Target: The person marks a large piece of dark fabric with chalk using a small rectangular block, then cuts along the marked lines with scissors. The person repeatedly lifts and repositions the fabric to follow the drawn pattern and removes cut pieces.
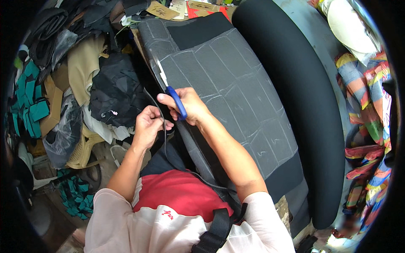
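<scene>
My right hand [190,105] is closed around the blue handle of a pair of scissors [179,102]. The blades point away from me, over the near left edge of a stack of dark grey fabric [228,80] marked with pale chalk lines. Just left of it, my left hand [148,127] pinches a thin dark strip [166,145] between its fingers. The strip hangs down in a curve toward my lap and runs right along my front. Both hands are close together beside the fabric's left edge.
A long, black padded roll [295,84] lies right of the fabric. Dark cloth scraps [116,90], a yellow plastic chair [86,147] and teal pieces [31,101] crowd the left. Checked colourful bags [371,105] line the far right. Brown cards [162,10] lie at the top.
</scene>
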Motion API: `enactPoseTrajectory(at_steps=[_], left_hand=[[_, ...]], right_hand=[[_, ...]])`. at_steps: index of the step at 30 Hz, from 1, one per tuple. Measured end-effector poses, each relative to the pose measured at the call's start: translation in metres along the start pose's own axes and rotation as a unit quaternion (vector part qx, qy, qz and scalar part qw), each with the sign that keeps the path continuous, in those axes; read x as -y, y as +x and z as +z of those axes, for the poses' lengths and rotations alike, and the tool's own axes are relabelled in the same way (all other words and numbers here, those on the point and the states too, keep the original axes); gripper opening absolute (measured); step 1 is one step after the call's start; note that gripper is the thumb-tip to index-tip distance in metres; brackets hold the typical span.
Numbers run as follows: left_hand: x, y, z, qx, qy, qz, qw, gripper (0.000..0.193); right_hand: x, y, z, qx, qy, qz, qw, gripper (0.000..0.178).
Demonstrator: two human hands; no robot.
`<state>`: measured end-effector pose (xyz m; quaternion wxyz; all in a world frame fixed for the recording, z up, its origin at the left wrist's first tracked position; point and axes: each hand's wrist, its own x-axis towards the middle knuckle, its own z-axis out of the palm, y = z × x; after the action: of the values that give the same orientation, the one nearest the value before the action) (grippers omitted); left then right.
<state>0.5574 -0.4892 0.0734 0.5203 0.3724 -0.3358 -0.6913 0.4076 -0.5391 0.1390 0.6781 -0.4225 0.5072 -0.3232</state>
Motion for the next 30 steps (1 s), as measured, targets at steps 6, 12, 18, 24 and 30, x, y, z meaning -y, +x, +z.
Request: enactPoseTrajectory(at_steps=[6, 12, 18, 24, 30], left_hand=[[-0.017, -0.008, -0.024, -0.155, -0.007, -0.03, 0.987, 0.011], [-0.008, -0.019, 0.009, -0.056, 0.163, -0.047, 0.984, 0.023], [-0.007, 0.006, 0.064, -0.002, 0.408, -0.047, 0.912, 0.042], [0.01, 0.032, 0.083, 0.061, 0.372, 0.035, 0.926, 0.046], [-0.006, 0.072, 0.091, 0.05, 0.211, -0.133, 0.967, 0.02]], right_hand=[[-0.039, -0.118, -0.072, -0.268, -0.25, -0.07, 0.928, 0.044], [-0.131, -0.309, -0.167, -0.67, -0.238, -0.036, 0.702, 0.027], [-0.228, -0.46, -0.189, -0.763, -0.383, 0.3, 0.425, 0.031], [-0.266, -0.499, -0.191, -0.774, -0.38, 0.322, 0.391, 0.035], [-0.213, -0.467, -0.179, -0.739, -0.41, 0.356, 0.4, 0.025]])
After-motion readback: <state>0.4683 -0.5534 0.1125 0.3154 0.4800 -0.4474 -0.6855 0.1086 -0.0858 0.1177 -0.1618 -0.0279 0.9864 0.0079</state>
